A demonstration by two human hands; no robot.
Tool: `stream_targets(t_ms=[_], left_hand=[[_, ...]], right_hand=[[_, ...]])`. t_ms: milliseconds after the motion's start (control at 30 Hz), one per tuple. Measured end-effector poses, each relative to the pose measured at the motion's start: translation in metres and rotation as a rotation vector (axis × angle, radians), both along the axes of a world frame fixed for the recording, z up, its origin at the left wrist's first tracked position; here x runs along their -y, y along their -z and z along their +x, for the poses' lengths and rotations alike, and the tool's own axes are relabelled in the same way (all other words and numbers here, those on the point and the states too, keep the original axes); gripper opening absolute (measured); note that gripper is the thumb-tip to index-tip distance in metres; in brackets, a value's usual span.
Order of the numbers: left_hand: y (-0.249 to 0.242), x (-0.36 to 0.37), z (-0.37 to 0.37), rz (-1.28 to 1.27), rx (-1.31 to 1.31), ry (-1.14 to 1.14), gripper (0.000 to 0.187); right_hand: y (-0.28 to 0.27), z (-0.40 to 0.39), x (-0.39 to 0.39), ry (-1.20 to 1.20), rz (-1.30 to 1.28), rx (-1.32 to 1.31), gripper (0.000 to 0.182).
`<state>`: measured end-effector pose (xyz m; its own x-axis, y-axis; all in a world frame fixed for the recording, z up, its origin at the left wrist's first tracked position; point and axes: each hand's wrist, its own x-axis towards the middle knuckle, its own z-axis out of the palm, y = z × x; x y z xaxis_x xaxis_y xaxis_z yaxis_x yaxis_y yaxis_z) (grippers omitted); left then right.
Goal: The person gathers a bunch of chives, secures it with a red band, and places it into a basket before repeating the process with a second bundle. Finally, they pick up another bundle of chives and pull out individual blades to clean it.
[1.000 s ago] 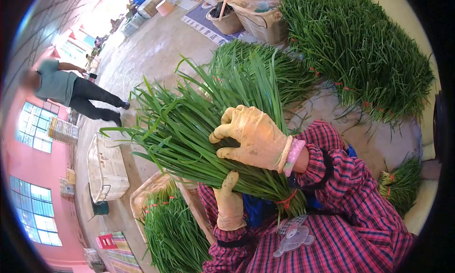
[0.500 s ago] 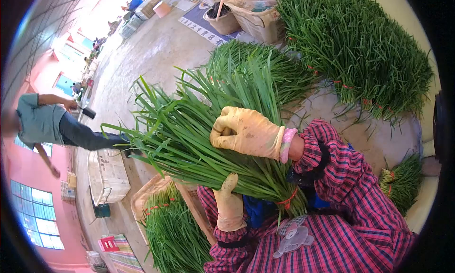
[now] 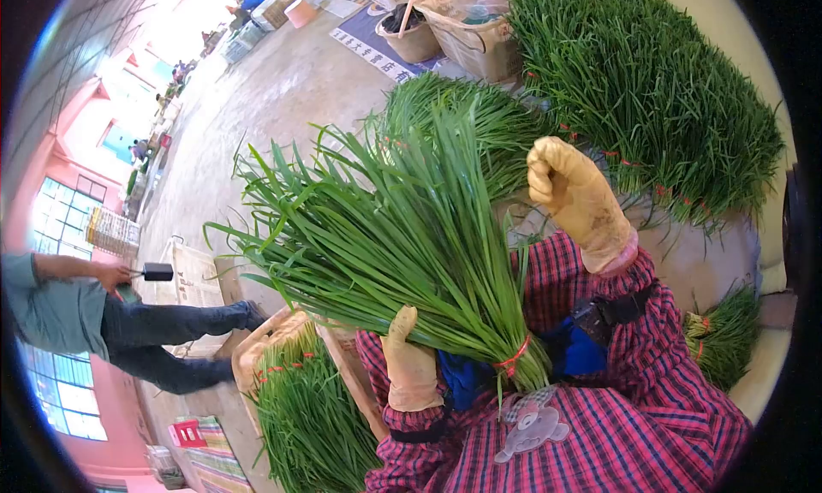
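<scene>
A big bunch of long green garlic chives (image 3: 419, 253) slants across my lap, its leaves fanned towards the upper left. Near its cut ends a red band (image 3: 515, 356) ties it. My left hand (image 3: 413, 365), in a pale yellow glove, grips the bunch from below, thumb showing on the near side and the other fingers hidden under the leaves. To the right of the bunch and apart from it, my gloved right hand (image 3: 578, 202) is raised with curled fingers. Whether anything is inside those fingers is hidden.
A large stack of tied chives (image 3: 642, 91) lies at the upper right, with a smaller pile (image 3: 462, 125) beside it. A crate of chives (image 3: 312, 399) stands at lower left. A person (image 3: 77, 313) walks at left. Baskets (image 3: 471, 35) stand at the back.
My right hand has lifted off the leaves and moved right and up. The leaves now spread more upright. My left hand keeps its hold. The walking person has come lower in view.
</scene>
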<state>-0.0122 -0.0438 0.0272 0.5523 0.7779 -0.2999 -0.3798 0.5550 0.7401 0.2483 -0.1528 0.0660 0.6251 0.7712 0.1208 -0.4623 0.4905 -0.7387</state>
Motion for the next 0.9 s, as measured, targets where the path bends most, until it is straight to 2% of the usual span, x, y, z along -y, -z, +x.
stream_targets(t_ms=[100,167,233,267,300,367,433,467,500,567,600,667,700,733,800,833,900], left_hand=[[-0.005,-0.001,0.004,-0.055,0.001,-0.045,0.044],[-0.006,-0.002,0.005,-0.029,0.008,-0.114,0.044],[-0.009,-0.002,0.007,-0.003,0.002,-0.122,0.045],[-0.011,-0.004,0.005,0.007,0.014,-0.125,0.045],[-0.013,-0.005,0.005,0.023,0.028,-0.129,0.045],[-0.024,-0.003,0.008,0.098,0.015,-0.129,0.046],[-0.043,0.005,0.013,0.199,-0.041,-0.086,0.049],[-0.051,0.013,0.020,0.209,-0.048,-0.105,0.051],[-0.050,0.016,0.020,0.210,-0.044,-0.104,0.051],[-0.047,0.020,0.020,0.459,-0.072,-0.006,0.051],[-0.037,0.010,0.016,0.414,-0.199,0.058,0.050],[-0.037,0.009,0.021,0.401,-0.207,0.053,0.049],[-0.037,0.008,0.024,0.386,-0.219,0.047,0.047],[-0.038,0.007,0.027,0.463,-0.284,0.042,0.044],[-0.021,-0.003,0.011,0.382,-0.271,0.017,0.043],[-0.019,-0.006,0.010,0.310,-0.244,-0.009,0.042],[-0.022,-0.001,0.007,0.282,-0.142,-0.033,0.040]], right_hand=[[0.035,-0.001,0.019,0.037,-0.119,-0.100,0.020],[0.039,-0.011,0.026,0.079,-0.210,-0.134,0.020],[0.038,-0.026,0.027,0.133,-0.626,0.502,0.025],[0.045,-0.031,0.026,0.375,-0.742,1.077,0.031],[0.053,-0.034,0.022,0.440,-0.719,1.166,0.045],[0.039,-0.052,0.018,0.244,-0.725,1.039,0.073],[0.021,-0.082,0.004,-0.038,-0.419,0.811,0.103],[0.023,-0.100,0.000,-0.057,-0.509,0.959,0.117],[0.019,-0.114,-0.006,0.031,-0.588,1.103,0.118],[0.033,-0.113,-0.021,-0.040,-0.397,0.553,0.102],[0.036,-0.109,-0.019,-0.037,-0.398,0.555,0.102],[0.036,-0.099,-0.015,-0.026,-0.504,0.459,0.082],[0.038,-0.099,-0.014,-0.025,-0.506,0.457,0.082],[0.040,-0.100,-0.012,-0.033,-0.452,0.328,0.075],[0.055,-0.102,-0.010,-0.025,-0.341,0.174,0.065],[0.058,-0.099,-0.006,-0.024,-0.340,0.175,0.065],[0.061,-0.091,-0.002,-0.036,-0.356,-0.023,0.062]])
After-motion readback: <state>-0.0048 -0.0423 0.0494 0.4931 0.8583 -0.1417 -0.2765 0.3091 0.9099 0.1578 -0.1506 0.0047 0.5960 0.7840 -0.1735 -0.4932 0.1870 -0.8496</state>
